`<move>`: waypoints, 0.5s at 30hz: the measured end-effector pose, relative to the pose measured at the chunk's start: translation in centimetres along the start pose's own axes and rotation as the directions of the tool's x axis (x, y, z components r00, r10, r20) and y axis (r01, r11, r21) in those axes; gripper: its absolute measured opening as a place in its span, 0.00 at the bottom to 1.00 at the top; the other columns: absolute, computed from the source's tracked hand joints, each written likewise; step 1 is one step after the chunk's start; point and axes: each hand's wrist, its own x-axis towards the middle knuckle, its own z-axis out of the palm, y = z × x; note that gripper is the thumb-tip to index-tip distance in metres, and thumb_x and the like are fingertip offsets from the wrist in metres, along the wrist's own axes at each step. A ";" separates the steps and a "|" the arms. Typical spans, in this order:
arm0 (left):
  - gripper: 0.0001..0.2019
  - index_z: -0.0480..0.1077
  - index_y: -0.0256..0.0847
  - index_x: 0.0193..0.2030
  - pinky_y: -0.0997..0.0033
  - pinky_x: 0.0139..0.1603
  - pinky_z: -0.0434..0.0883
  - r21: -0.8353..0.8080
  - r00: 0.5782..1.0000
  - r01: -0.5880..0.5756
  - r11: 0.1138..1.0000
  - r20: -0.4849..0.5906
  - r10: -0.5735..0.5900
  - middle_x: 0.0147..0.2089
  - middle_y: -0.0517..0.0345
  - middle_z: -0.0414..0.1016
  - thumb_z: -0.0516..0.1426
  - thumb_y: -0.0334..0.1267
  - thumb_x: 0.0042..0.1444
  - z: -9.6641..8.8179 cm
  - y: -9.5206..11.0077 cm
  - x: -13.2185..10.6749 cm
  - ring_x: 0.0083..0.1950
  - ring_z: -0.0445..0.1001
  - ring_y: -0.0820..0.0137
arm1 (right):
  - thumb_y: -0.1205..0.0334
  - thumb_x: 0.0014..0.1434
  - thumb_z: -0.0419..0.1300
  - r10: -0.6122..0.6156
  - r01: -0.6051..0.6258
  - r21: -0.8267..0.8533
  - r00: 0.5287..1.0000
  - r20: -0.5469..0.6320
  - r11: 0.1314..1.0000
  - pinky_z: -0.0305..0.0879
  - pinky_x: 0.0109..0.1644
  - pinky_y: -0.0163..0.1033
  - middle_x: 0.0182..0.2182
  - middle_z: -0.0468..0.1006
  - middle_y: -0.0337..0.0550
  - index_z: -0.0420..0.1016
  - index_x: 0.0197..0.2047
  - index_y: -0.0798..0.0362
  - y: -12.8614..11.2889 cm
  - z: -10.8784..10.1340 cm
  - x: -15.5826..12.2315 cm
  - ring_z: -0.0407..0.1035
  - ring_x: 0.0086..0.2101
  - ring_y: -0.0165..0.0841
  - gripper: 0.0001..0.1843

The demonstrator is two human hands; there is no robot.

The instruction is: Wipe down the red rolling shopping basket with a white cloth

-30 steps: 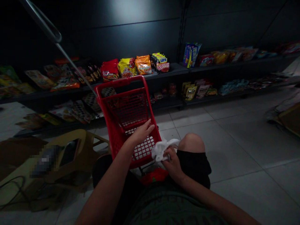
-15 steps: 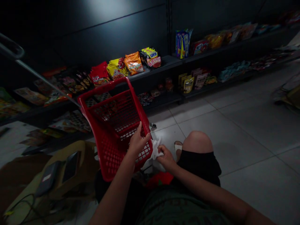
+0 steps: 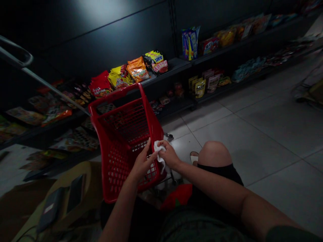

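Observation:
A red plastic basket on wheels [image 3: 111, 188], with lattice sides and a long metal pull handle, stands tilted before my knees. My right hand [image 3: 169, 155] is closed on a crumpled white cloth [image 3: 159, 148], which lies against the basket's right rim. One end of the cloth hangs down outside it. My left hand [image 3: 141, 164] is over the basket's opening, just left of that rim. Its index finger and thumb are spread apart, and the thumb tip reaches the cloth's edge. The other left fingers are partly hidden.
Dark shelves [image 3: 176, 65] behind the basket carry snack bags, among them orange packets [image 3: 138, 70] and yellow pouches [image 3: 200, 88]. At lower left, two dark flat devices [image 3: 75, 193] lie on a tan surface. Pale floor tiles [image 3: 264, 134] stretch out to the right.
My right hand has moved up and left, bringing the cloth from beside the basket onto its right rim. The left hand has shifted slightly down and left, its thumb now at the cloth.

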 end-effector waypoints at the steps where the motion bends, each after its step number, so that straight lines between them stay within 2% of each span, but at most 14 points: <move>1: 0.38 0.45 0.45 0.74 0.60 0.73 0.50 -0.018 1.000 0.000 1.000 0.029 0.001 0.76 0.54 0.48 0.55 0.50 0.61 -0.2 -0.1 0.0 0.74 0.51 0.63 | 0.66 0.44 0.58 -0.025 0.024 -0.021 0.998 -0.050 0.999 0.63 0.37 0.33 0.32 0.70 0.35 0.68 0.38 0.49 -0.4 0.4 1.7 0.64 0.32 0.30 0.14; 5: 0.37 0.47 0.47 0.73 0.58 0.74 0.48 -0.077 0.995 -0.017 0.997 0.097 0.024 0.76 0.55 0.47 0.56 0.49 0.61 -0.8 0.0 -0.2 0.75 0.48 0.62 | 0.63 0.49 0.59 -0.106 0.096 -0.055 0.966 -0.235 0.994 0.64 0.47 0.37 0.38 0.73 0.39 0.70 0.41 0.51 -2.2 1.2 7.8 0.66 0.40 0.33 0.13; 7: 0.37 0.48 0.47 0.73 0.58 0.74 0.49 -0.090 0.992 -0.028 0.996 0.122 0.038 0.76 0.55 0.47 0.56 0.48 0.61 -1.3 0.1 -0.1 0.75 0.48 0.62 | 0.62 0.52 0.57 -0.171 0.145 -0.110 0.945 -0.279 0.983 0.62 0.53 0.38 0.42 0.72 0.41 0.70 0.44 0.51 -2.6 1.3 8.5 0.65 0.45 0.34 0.14; 9: 0.36 0.48 0.48 0.73 0.58 0.74 0.48 -0.088 0.987 -0.030 0.996 0.156 0.044 0.76 0.56 0.47 0.57 0.46 0.60 -1.9 0.1 0.0 0.75 0.48 0.62 | 0.64 0.54 0.56 -0.253 0.207 -0.191 0.932 -0.260 0.960 0.59 0.58 0.40 0.44 0.70 0.42 0.69 0.46 0.51 -2.1 1.5 6.6 0.64 0.48 0.34 0.14; 11: 0.36 0.50 0.47 0.73 0.57 0.74 0.49 -0.084 0.983 -0.009 0.996 0.181 0.024 0.75 0.56 0.49 0.57 0.44 0.59 -2.5 0.1 0.2 0.75 0.49 0.61 | 0.68 0.53 0.56 -0.304 0.263 -0.243 0.941 -0.150 0.934 0.59 0.57 0.41 0.44 0.68 0.42 0.68 0.45 0.50 -0.8 1.8 2.9 0.64 0.48 0.35 0.15; 13: 0.36 0.52 0.46 0.72 0.56 0.73 0.52 -0.093 0.985 0.038 0.995 0.173 -0.022 0.74 0.55 0.53 0.57 0.42 0.58 -2.9 -0.1 0.4 0.73 0.53 0.60 | 0.71 0.51 0.56 -0.289 0.283 -0.231 0.957 0.008 0.931 0.61 0.54 0.41 0.43 0.68 0.41 0.69 0.44 0.50 0.7 2.1 -0.8 0.65 0.45 0.34 0.15; 15: 0.36 0.54 0.45 0.72 0.56 0.72 0.54 -0.115 0.988 0.090 0.989 0.133 -0.074 0.73 0.54 0.57 0.57 0.40 0.56 -2.9 -0.3 0.5 0.72 0.56 0.58 | 0.72 0.51 0.57 -0.269 0.281 -0.203 0.959 0.087 0.938 0.62 0.53 0.40 0.41 0.69 0.40 0.70 0.43 0.49 1.8 2.1 -2.4 0.66 0.45 0.34 0.16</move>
